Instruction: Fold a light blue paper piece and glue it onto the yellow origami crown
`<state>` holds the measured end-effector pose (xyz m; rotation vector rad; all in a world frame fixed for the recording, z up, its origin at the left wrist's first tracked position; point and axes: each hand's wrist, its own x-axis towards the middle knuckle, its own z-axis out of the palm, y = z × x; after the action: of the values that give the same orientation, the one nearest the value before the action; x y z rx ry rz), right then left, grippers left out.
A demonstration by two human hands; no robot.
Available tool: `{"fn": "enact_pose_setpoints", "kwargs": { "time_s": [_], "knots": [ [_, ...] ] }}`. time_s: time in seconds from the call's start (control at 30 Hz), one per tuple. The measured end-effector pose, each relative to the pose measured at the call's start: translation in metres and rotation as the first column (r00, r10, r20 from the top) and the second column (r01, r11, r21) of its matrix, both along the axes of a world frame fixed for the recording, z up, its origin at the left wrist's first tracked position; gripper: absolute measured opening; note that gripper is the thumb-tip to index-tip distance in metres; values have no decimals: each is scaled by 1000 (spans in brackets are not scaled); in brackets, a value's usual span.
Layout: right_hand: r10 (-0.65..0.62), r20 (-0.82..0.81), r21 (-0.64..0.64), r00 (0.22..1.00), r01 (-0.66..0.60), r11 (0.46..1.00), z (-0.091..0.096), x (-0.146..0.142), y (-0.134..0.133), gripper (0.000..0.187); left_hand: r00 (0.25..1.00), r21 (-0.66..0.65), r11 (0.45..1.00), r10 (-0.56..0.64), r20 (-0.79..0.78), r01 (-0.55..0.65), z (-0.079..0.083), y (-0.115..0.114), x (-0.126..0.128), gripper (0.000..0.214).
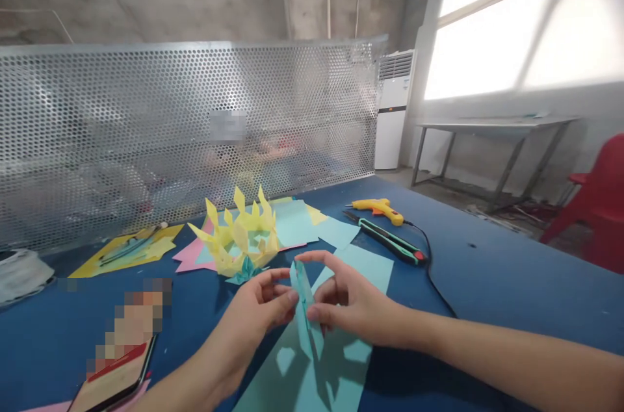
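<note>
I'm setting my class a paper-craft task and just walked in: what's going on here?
A person's left hand and right hand hold a folded blue-green paper piece between them, above a flat sheet of similar colour. Beyond it stands a yellow paper crown, with a teal paper ornament at its base. A yellow glue gun lies off to the right, and a phone lies near left.

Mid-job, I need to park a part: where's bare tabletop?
Bare blue table right of the glue gun and its cord; a smaller patch between phone and yellow crown. Crowded: around the crown, where sheets overlap, and under the held teal piece.
</note>
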<state>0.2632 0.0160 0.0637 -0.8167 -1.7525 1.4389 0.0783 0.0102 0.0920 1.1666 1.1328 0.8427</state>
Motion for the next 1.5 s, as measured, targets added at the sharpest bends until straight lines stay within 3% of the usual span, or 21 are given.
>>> {"fn": "enact_pose_setpoints", "kwargs": {
  "time_s": [0.23, 0.53, 0.67, 0.87, 1.1, 1.3, 1.5],
  "knots": [
    [119, -112, -97, 987, -130, 987, -4, 6, 11, 51, 989, 107, 986, -117, -90, 126, 4, 3, -1, 40],
    [114, -114, -2, 987, -115, 993, -8, 3, 5, 35, 961, 178, 951, -225, -158, 252, 2, 4, -5, 28],
    [167, -106, -9, 980, -169, 986, -8, 2, 4, 25, 936, 186, 929, -279, -216, 320, -1, 10, -11, 27],
    [203, -98, 26, 974, -201, 979, -10, 0, 1, 31, 899, 199, 899, -325, -294, 390, -2, 11, -13, 20],
    [-3, -41, 148, 999, 9, 989, -14, -4, -4, 26, 920, 345, 879, -215, -329, 329, 3, 0, -5, 5],
    [-194, -21, 295, 981, 192, 936, -13, -6, -9, 4, 941, 442, 853, -148, -304, 277, -1, -7, -2, 5],
    [-265, -10, 372, 964, 250, 894, -13, -6, -7, 10, 945, 430, 863, -147, -291, 266, -3, -10, 1, 9]
  ]
}}
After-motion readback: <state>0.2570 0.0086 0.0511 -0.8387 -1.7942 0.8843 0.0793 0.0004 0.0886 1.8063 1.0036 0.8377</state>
